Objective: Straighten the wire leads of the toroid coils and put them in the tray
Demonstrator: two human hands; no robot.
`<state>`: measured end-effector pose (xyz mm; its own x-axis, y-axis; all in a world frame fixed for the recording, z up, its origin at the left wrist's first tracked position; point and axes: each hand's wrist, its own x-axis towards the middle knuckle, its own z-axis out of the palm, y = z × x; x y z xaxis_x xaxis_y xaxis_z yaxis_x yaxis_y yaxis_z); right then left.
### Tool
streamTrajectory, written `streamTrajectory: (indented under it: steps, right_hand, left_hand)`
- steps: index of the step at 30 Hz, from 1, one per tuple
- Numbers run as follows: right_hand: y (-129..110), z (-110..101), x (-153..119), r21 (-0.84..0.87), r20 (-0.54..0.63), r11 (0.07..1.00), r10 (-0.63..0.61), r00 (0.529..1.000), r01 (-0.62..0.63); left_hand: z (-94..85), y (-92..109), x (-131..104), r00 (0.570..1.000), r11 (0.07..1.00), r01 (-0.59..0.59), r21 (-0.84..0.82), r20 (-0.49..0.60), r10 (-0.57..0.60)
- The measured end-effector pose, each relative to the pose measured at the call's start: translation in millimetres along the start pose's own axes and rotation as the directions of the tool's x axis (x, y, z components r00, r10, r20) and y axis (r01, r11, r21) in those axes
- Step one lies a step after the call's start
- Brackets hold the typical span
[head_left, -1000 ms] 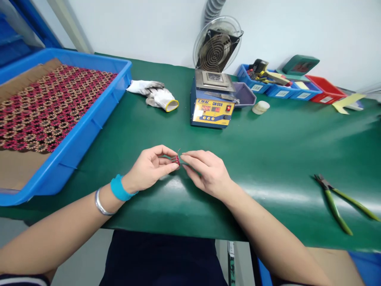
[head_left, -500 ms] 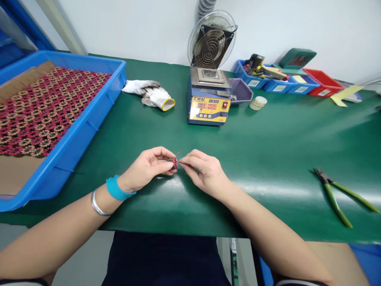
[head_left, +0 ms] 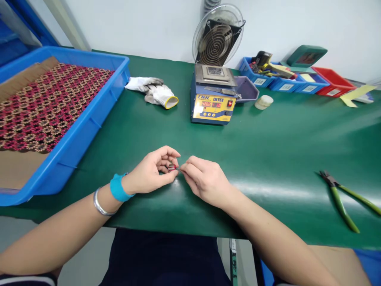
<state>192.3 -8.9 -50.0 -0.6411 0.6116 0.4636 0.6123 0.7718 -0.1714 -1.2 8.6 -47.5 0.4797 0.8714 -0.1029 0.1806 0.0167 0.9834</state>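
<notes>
Fingers do all the holding here: in the head view, the left hand (head_left: pixel 150 172) curls round a small red-wound part (head_left: pixel 172 167), thumb below and fingertips above, leaving the end facing the right hand (head_left: pixel 206 180) exposed, presumably so both hands can reach it. The right hand has its thumb and fingers pressed together just beside that end, seemingly pinching a thin lead (head_left: pixel 177 169); it is too fine here to be sure. Both hands are held just above the green mat (head_left: pixel 268 147), near its front edge, probably to keep so small a thing close to the eye.

At the left, a blue tray (head_left: pixel 86 131) bears rows of red and tan ring-shaped pieces (head_left: pixel 59 105), likely laid flat so they don't tangle. White gloves (head_left: pixel 156 90) lie beside it, perhaps because bare fingertips feel fine wire better. The heated unit (head_left: pixel 212 107) sits farther back, well apart from the hands, with a fan (head_left: pixel 218 41) behind, likely to draw fumes. Green-handled cutters (head_left: pixel 339 203) lie at the right, handles towards the person, handy for the right hand.
</notes>
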Motion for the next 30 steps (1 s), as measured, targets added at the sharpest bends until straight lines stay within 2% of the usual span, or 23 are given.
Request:
streamTrajectory:
  steps: [4, 12, 17, 27, 30]
  right_hand:
    - [-2.2, 0.5, 0.0, -0.051, -0.016, 0.997, -0.060, 0.998, 0.059]
    - [-5.6, -0.3, -0.1, -0.058, 0.004, 0.992, -0.111, 0.994, 0.111]
    - [-3.5, -0.9, 0.6, -0.017, -0.003, 0.996, -0.084, 0.996, 0.084]
    - [-0.4, -0.3, 1.6, 0.018, 0.075, 0.998, -0.057, 0.996, 0.056]
    - [5.5, -5.4, 3.3, 0.074, 0.017, 0.997, 0.020, 1.000, -0.021]
  left_hand:
    - [-2.3, 0.2, 0.5, 0.993, 0.996, 0.048, 0.081, 0.101, -0.056]
    - [-5.2, 2.8, 1.0, 0.982, 0.992, 0.067, 0.107, 0.167, -0.085]
    - [-6.8, 7.0, 1.1, 0.984, 0.995, 0.059, 0.077, 0.165, -0.071]
    - [-6.0, 8.2, 0.2, 0.987, 0.986, -0.002, 0.167, 0.160, -0.026]
    - [-6.7, 6.7, -0.5, 0.991, 0.986, 0.000, 0.169, 0.135, -0.023]
